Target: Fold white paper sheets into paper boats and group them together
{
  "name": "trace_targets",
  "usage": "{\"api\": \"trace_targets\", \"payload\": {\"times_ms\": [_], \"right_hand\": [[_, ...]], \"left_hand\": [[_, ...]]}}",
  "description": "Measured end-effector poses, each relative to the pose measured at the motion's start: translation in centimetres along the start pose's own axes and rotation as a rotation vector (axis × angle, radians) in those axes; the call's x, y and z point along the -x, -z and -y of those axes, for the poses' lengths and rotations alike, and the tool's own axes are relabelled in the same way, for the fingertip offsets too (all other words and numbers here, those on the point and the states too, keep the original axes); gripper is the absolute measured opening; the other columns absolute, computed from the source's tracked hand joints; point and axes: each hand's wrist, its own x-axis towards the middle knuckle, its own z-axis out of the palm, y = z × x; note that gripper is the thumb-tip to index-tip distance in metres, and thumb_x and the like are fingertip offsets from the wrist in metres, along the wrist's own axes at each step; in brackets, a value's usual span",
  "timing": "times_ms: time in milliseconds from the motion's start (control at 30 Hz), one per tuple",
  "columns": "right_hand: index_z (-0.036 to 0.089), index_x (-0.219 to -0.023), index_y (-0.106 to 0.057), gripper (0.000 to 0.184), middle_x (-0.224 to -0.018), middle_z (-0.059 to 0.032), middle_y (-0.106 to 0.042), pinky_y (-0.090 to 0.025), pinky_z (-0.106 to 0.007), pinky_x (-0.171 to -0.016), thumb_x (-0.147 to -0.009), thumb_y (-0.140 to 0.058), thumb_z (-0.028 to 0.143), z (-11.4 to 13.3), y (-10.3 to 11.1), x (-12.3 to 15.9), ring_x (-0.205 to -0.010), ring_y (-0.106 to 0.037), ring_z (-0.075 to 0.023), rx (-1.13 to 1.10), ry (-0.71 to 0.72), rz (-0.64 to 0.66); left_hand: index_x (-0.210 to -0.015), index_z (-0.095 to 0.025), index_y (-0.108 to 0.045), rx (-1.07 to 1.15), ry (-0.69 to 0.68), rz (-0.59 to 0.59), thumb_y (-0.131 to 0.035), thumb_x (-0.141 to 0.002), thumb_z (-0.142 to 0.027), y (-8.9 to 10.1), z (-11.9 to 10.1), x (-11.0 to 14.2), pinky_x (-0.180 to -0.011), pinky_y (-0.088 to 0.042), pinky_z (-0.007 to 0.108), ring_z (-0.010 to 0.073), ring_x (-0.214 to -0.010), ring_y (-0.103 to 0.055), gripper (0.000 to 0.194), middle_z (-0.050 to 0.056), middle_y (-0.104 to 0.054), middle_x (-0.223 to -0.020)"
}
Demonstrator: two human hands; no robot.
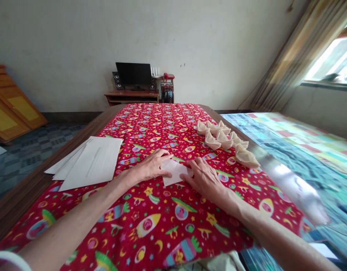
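Note:
A small folded sheet of white paper (173, 174) lies on the red patterned cloth in front of me. My left hand (155, 164) grips its left side, thumb on top near the lower edge. On the right side, my right hand (202, 174) pinches the paper between thumb and curled fingers. Left of my hands, a fanned stack of white paper sheets (98, 160) rests on the cloth. Several folded paper boats (224, 139), cream in colour, stand grouped toward the right edge of the table.
The red cloth (150, 241) covers a dark wooden table (35, 192). Beyond the table stands a desk with a monitor (134, 74), speakers and a red telephone (167, 76). A bed with a blue and checkered cover (288, 150) is at the right; a wooden cabinet (12, 103) is at the left.

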Motion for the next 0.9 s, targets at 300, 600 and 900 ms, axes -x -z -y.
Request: {"api": "trace_targets", "payload": {"times_ms": [300,600,900], "right_hand": [[0.019,-0.091,-0.053,0.015,-0.087,-0.0061,-0.058,-0.042,-0.027,-0.068,-0.083,-0.061,0.030,-0.7,-0.9,0.5,-0.081,-0.055,-0.0189,-0.221,0.012,-0.085],[0.020,-0.082,-0.052,0.012,-0.079,-0.0013,-0.059,-0.036,-0.025,-0.061,-0.081,-0.061,0.028,-1.1,-1.1,0.1,-0.068,-0.054,-0.0143,-0.259,-0.053,0.006],[0.019,-0.085,-0.054,0.005,-0.082,-0.0027,-0.057,-0.039,-0.025,-0.067,-0.082,-0.057,0.018,-0.4,-0.1,0.3,-0.075,-0.052,-0.0155,-0.345,-0.021,-0.043]], "left_hand": [[-0.113,-0.026,-0.061,0.019,0.091,0.050,-0.079,-0.062,-0.042,1.1,-1.0,-0.8,-0.091,-0.044,0.035,0.0217,-0.101,-0.052,0.056,0.003,-0.052,-0.103],[-0.109,-0.021,-0.058,0.049,0.006,0.035,-0.079,-0.063,-0.042,0.6,-0.2,-0.9,-0.098,-0.040,0.037,0.0240,-0.111,-0.049,0.054,0.006,-0.050,-0.116],[-0.115,-0.019,-0.057,0.020,0.021,0.085,-0.077,-0.066,-0.042,0.9,-0.5,-1.0,-0.105,-0.035,0.041,0.0278,-0.124,-0.043,0.058,0.011,-0.048,-0.130]]}}
